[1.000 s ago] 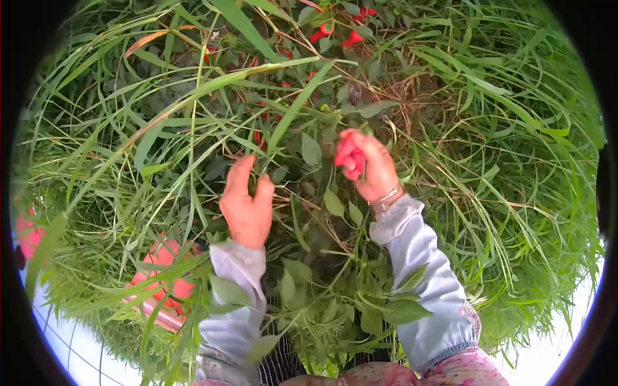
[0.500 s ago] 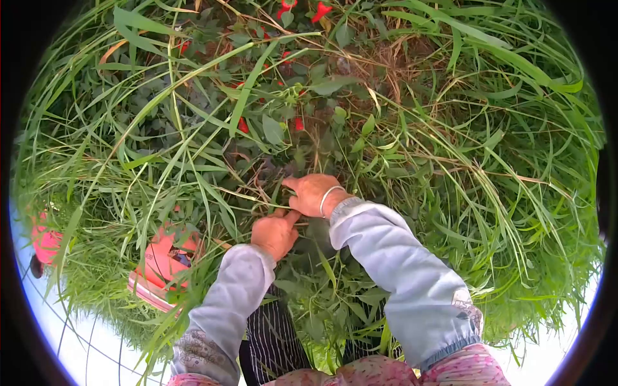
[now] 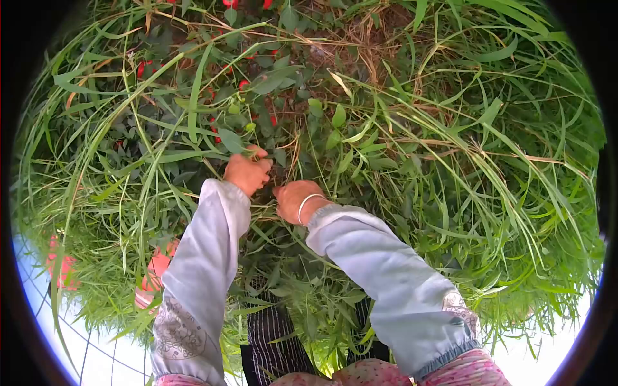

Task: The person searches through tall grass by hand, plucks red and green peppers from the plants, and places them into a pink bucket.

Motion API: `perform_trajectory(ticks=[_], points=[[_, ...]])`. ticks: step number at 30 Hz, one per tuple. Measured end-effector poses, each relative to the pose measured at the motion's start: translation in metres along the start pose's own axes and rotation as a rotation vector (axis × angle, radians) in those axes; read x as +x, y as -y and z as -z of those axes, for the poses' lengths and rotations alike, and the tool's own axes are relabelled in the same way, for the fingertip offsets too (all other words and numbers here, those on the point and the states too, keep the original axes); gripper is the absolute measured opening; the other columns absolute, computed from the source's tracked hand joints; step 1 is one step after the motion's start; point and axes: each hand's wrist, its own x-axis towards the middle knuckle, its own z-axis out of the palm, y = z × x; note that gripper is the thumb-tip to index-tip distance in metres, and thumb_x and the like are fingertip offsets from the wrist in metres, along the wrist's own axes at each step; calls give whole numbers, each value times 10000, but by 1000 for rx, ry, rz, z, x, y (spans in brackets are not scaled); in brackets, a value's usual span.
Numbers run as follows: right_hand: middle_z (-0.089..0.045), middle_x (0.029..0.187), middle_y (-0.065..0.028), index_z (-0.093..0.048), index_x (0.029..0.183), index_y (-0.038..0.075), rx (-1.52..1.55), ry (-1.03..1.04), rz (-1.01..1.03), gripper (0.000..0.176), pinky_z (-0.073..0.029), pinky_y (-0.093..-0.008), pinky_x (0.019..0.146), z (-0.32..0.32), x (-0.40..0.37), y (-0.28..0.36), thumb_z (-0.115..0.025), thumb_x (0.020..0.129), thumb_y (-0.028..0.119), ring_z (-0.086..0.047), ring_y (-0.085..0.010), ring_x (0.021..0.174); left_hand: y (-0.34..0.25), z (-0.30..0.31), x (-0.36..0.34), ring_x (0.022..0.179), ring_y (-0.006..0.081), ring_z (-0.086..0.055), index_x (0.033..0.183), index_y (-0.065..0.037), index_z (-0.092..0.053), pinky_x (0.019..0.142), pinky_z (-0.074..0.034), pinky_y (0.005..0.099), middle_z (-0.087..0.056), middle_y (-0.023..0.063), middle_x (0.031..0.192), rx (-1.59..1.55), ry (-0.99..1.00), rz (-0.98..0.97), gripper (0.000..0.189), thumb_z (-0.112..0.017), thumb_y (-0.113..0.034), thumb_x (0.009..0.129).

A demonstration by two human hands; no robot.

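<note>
My left hand (image 3: 248, 171) reaches in among the leaves of a pepper plant (image 3: 269, 81), its fingers curled together by the stems; whatever they grip is hidden. Lower and to the right, my right hand (image 3: 297, 201), a white bangle (image 3: 304, 207) at its wrist, is closed low in the foliage, fingertips pointing left toward the other hand. What it holds cannot be made out. Small red peppers hang just beyond my left hand, among them one red pepper (image 3: 243, 85) and another red pepper (image 3: 273, 120).
Long grass blades (image 3: 450, 167) cross over the plants on both sides. A red container (image 3: 156, 269) stands in the grass at the lower left, partly behind my left sleeve. Farther left is a pink shape (image 3: 62, 267). Dry straw (image 3: 370, 48) lies on the ground ahead.
My left hand has moved up and away from the right hand, toward the red peppers. My right hand has shifted slightly left and down. The view has moved a little too.
</note>
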Motion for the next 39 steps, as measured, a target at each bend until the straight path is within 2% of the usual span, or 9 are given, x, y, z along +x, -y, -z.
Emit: perform_trajectory(ticks=[7, 11, 18, 25, 29, 31, 33, 34, 39], points=[[-648, 907, -157, -444, 1248, 82, 122, -152, 62, 493, -484, -428, 761, 2, -6, 0, -528, 814, 301, -619, -312, 857, -5, -21, 33, 507, 129, -510, 1148, -44, -501, 413, -422, 259, -556, 53, 698, -161, -184, -90, 454, -660, -208, 755], [-646, 907, -171, -531, 1140, 48, 285, -236, 33, 438, -485, -415, 774, 27, -19, 1, -545, 788, 307, -617, -317, 882, -9, -21, 36, 666, 262, -623, 1096, -25, -514, 535, -505, 365, -606, 159, 795, 974, -386, -505, 430, -629, -264, 758], [-637, 1037, -130, -623, 1032, 109, 408, -327, 192, 367, -466, -399, 837, -1, -5, -9, -511, 812, 380, -603, -297, 974, -89, -59, -25, 740, 325, -632, 1028, -5, -537, 650, -525, 414, -562, 187, 992, 1171, -290, -838, 274, -515, -39, 757], [-635, 944, -199, -460, 1208, 46, 270, -273, 162, 507, -462, -435, 821, 10, -8, -1, -538, 793, 327, -609, -337, 911, -102, -39, 75, 1010, 275, -589, 1255, 30, -411, 813, -497, 393, -523, 212, 1199, 1659, -127, -362, 472, -499, -145, 826], [-620, 935, -229, -438, 1254, 50, 605, -367, 144, 605, -464, -419, 793, 31, -33, -3, -590, 769, 378, -602, -365, 886, -97, 4, 40, 1004, 268, -592, 1236, -64, -478, 820, -488, 392, -559, 163, 1170, 2024, -307, -469, 433, -524, -181, 822], [-634, 862, -157, -425, 1278, 96, 936, -567, 193, 611, -472, -384, 748, 21, -19, -7, -638, 739, 288, -621, -307, 822, -111, 44, 13, 921, 275, -614, 1077, -46, -593, 787, -494, 335, -601, 116, 1078, 2301, 137, -583, 303, -544, -90, 781], [-630, 815, -84, -522, 1180, 74, 1317, -582, 210, 489, -482, -320, 664, 21, -6, -8, -665, 744, 242, -628, -185, 749, -112, 76, -17, 873, 252, -617, 951, -63, -632, 766, -479, 304, -626, 54, 1019, 1063, -128, -858, 234, -578, -25, 727], [-603, 753, -33, -587, 1041, 57, 1511, -436, 187, 295, -463, -256, 555, 35, -14, -6, -647, 771, 159, -588, -97, 651, -112, 88, -23, 856, 225, -611, 942, -54, -628, 762, -473, 299, -630, 42, 992, 1042, -132, -817, 233, -576, -7, 720], [-647, 906, -65, -586, 963, 57, 1834, -618, 207, 128, -452, -218, 486, 66, -12, 3, -540, 844, 68, -624, -137, 769, -109, 130, -29, 820, 146, -589, 930, -47, -619, 741, -461, 291, -638, 105, 897, 747, -96, -541, 221, -617, -33, 710]])
